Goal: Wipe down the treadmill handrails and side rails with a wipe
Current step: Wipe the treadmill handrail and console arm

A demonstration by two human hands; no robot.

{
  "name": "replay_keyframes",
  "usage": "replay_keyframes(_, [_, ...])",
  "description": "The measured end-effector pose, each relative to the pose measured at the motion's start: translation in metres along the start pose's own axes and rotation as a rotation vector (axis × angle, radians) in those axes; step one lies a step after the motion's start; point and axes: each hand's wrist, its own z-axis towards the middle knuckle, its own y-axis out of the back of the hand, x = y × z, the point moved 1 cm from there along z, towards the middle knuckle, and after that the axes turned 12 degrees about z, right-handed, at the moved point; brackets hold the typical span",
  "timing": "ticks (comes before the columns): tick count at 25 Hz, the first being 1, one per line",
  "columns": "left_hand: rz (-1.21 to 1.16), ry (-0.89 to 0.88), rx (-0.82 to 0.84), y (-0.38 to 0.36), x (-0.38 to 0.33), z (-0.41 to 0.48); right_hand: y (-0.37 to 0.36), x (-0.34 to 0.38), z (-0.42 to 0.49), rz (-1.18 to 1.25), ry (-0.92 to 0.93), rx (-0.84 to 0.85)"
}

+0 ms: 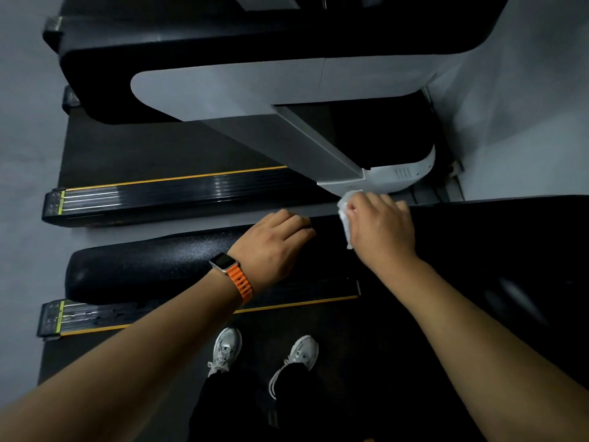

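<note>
Clutching a crumpled white wipe (345, 208) in the right hand (382, 231) against the black handrail (143, 266) at 1 o'clock, left hand (274, 247) just beside, fingers (299, 222) hooked over its far edge. Dim room, grey floor (25, 122) at 9.

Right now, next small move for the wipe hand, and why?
Probably slide the right hand and wipe along the black handrail toward its rounded end: the wipe sits pressed on the rail, and that stretch lies ahead. The left hand grips the rail in the path, so it must lift.
</note>
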Motion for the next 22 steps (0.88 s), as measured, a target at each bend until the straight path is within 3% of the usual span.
replay_keyframes(4, [-0.006, -0.002, -0.002, 0.0, -0.001, 0.0, -0.001, -0.002, -0.024, -0.017, 0.059, -0.04])
replay_keyframes(8, [0.001, -0.004, 0.005, 0.001, -0.001, 0.001, 0.005, -0.004, -0.043, 0.013, -0.015, -0.141])
replay_keyframes(15, [0.024, 0.002, 0.0, 0.001, -0.005, 0.006, 0.002, 0.002, -0.059, 0.049, 0.035, -0.161])
replay_keyframes(18, [0.034, 0.014, 0.003, -0.004, -0.01, 0.012, 0.001, -0.004, -0.061, 0.033, -0.038, -0.199])
replay_keyframes(22, [0.036, 0.011, 0.002, -0.011, -0.022, 0.026, 0.002, -0.015, -0.07, 0.006, 0.031, -0.167])
